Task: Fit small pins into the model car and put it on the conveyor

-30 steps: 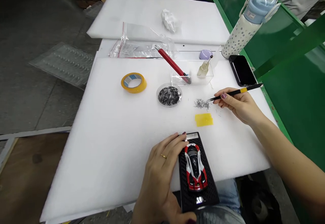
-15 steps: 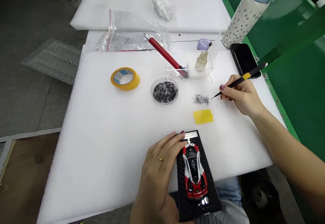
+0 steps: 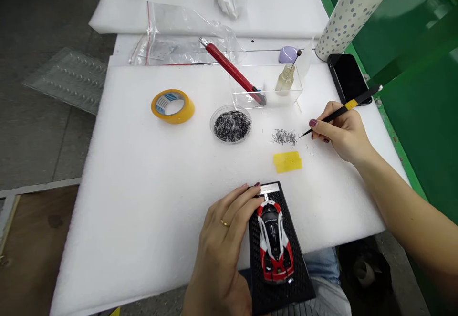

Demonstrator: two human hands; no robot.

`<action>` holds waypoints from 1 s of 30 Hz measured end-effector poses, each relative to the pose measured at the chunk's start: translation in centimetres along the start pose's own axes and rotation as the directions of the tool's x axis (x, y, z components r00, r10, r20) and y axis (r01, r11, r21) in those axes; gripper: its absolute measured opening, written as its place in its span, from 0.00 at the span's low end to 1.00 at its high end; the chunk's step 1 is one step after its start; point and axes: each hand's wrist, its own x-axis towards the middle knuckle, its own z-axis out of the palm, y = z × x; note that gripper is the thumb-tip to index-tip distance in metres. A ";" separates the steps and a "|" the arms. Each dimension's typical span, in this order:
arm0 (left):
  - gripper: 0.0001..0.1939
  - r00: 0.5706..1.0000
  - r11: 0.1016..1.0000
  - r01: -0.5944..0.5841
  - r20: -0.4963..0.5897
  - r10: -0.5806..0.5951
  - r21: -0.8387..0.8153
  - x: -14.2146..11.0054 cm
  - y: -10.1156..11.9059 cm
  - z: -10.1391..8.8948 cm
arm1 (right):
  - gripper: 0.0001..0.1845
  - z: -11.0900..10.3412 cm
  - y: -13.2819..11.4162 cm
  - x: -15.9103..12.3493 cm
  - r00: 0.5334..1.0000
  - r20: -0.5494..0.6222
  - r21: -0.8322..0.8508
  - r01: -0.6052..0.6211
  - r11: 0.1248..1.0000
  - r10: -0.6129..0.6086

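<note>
The person's left hand (image 3: pixel 223 239) lies along the left edge of a black perforated base (image 3: pixel 281 287), fingers curled against it and the fingertips touching near the small silver plate at its far end. A red, white and black model car (image 3: pixel 275 239) sits on that base, nose pointing away from the person. The base rests at the near edge of the white foam sheet (image 3: pixel 143 187), partly overhanging the lap.

The right hand (image 3: pixel 341 132) pinches black tweezers with a yellow band (image 3: pixel 339 111), fingers closed round the shaft. The tip is lowered to the foam just beside a small loose pile of dark pins (image 3: pixel 284 137); whether it touches one I cannot tell.

A yellow patch (image 3: pixel 287 162) lies near the pile, on the person's side. A round dish of dark pins (image 3: pixel 232 125) stands to the left, a roll of yellow tape (image 3: pixel 172 106) further left. Beyond are a clear tray (image 3: pixel 266 89) holding a red-handled tool (image 3: pixel 232 71) and a small bottle (image 3: pixel 285 79). A black phone (image 3: pixel 347 78) and a dotted flask (image 3: pixel 343 17) stand at the far right.
</note>
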 end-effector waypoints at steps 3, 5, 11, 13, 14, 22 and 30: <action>0.25 1.000 1.000 -0.023 -0.003 0.023 0.021 0.0 -0.1 0.1 | 0.20 0.2 -0.2 0.0 0.999 0.045 0.012 -0.008 1.000 0.007; 0.22 1.000 0.999 -0.009 -0.007 0.009 0.035 0.0 -0.1 0.1 | 0.19 0.2 -0.2 0.0 0.998 0.054 0.018 -0.014 1.000 0.013; 0.21 1.000 0.999 -0.011 -0.004 0.011 0.039 0.1 0.0 0.0 | 0.17 0.3 -0.3 -0.2 0.997 0.068 -0.018 -0.027 0.999 0.028; 0.20 1.000 0.999 -0.013 -0.003 0.013 0.045 0.1 0.0 0.0 | 0.18 0.3 -0.3 -0.2 0.997 0.067 -0.013 -0.028 1.000 0.029; 0.20 1.000 0.999 -0.014 -0.005 0.014 0.048 0.1 0.1 0.0 | 0.18 0.3 -0.3 -0.2 0.997 0.066 -0.005 -0.027 1.000 0.028; 0.21 1.000 0.998 -0.024 0.004 0.024 0.055 0.1 0.1 -0.1 | 0.26 0.1 -0.7 -1.0 1.000 -0.006 0.156 -0.020 0.988 0.021; 0.55 0.995 0.986 -0.094 -0.036 0.089 -0.141 0.1 0.2 0.4 | 0.16 3.4 -2.5 -8.6 0.999 0.039 0.236 -0.037 0.971 0.029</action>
